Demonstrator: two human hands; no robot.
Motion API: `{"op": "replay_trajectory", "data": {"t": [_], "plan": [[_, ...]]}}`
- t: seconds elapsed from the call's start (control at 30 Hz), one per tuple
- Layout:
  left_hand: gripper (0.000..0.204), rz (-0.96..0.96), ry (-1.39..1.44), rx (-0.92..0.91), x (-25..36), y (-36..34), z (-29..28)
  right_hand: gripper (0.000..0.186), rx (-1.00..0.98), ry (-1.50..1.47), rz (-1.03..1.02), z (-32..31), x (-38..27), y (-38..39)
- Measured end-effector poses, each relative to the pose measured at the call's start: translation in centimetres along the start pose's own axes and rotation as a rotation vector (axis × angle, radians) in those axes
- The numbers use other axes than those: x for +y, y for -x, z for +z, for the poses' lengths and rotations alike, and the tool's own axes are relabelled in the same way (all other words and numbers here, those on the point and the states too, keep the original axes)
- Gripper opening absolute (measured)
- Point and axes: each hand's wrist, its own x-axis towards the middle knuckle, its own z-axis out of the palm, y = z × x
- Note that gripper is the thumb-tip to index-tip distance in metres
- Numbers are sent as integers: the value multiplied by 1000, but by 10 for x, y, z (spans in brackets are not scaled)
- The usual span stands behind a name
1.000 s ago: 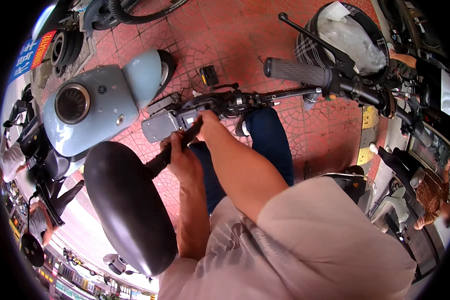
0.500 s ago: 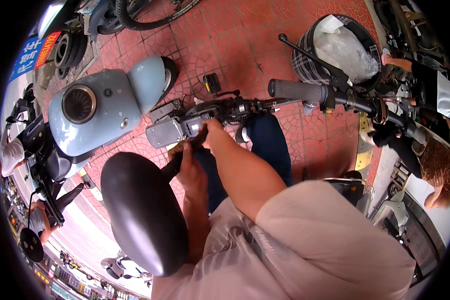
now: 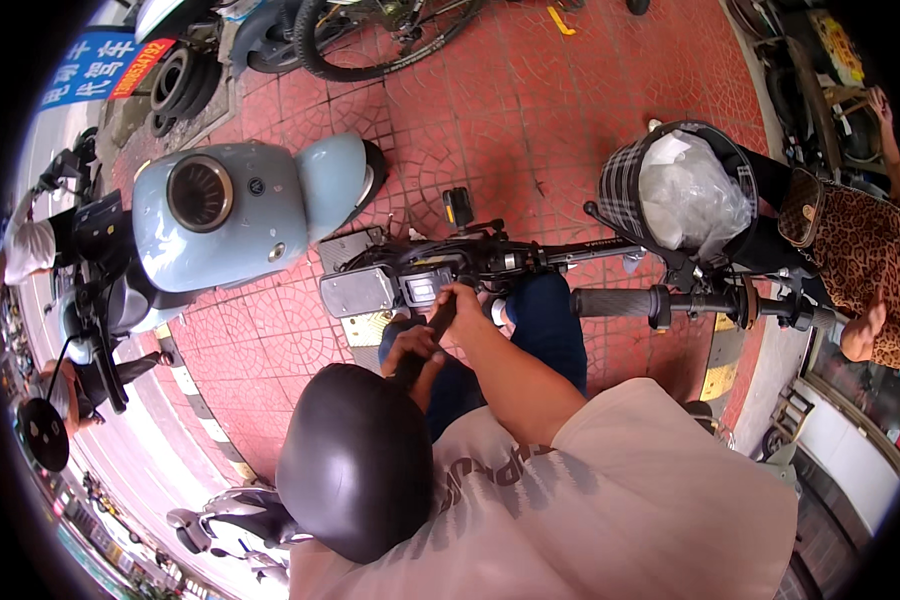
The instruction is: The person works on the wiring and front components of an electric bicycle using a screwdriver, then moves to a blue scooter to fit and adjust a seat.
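A glossy black saddle (image 3: 355,465) on a dark seat post (image 3: 410,370) leans toward me over the rear half of an electric bicycle. My left hand (image 3: 415,348) is wrapped round the post just below the saddle. Farther down, near where the post meets the frame, my right hand (image 3: 460,308) closes round its lower part. Whether the post's lower end sits inside the frame is hidden by my fingers. Beside my right hand are a grey box-like part (image 3: 425,289) and a flat rear rack (image 3: 358,292). A pedal (image 3: 457,207) sticks out on the far side.
The handlebar grip (image 3: 620,303) and a checked basket (image 3: 625,185) holding clear plastic (image 3: 685,190) lie to the right. Behind the basket stands a person in leopard print (image 3: 865,270). A light-blue scooter (image 3: 235,220) is parked left, with a bicycle wheel (image 3: 370,70) beyond on red paving.
The saddle has turned and looks shorter and rounder, shifted right with its post. Both hands keep their grip. My view has shifted, and the person in leopard print appears closer to the basket.
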Motion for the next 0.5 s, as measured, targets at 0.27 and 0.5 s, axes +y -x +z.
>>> {"op": "replay_trajectory", "data": {"t": [0.27,0.5], "plan": [[21,-134,32,110,32,-13,9,25,188,449,50,12,2,30],[19,-118,-36,103,36,-33,-23,50,181,2080,-1109,22,4,102]]}}
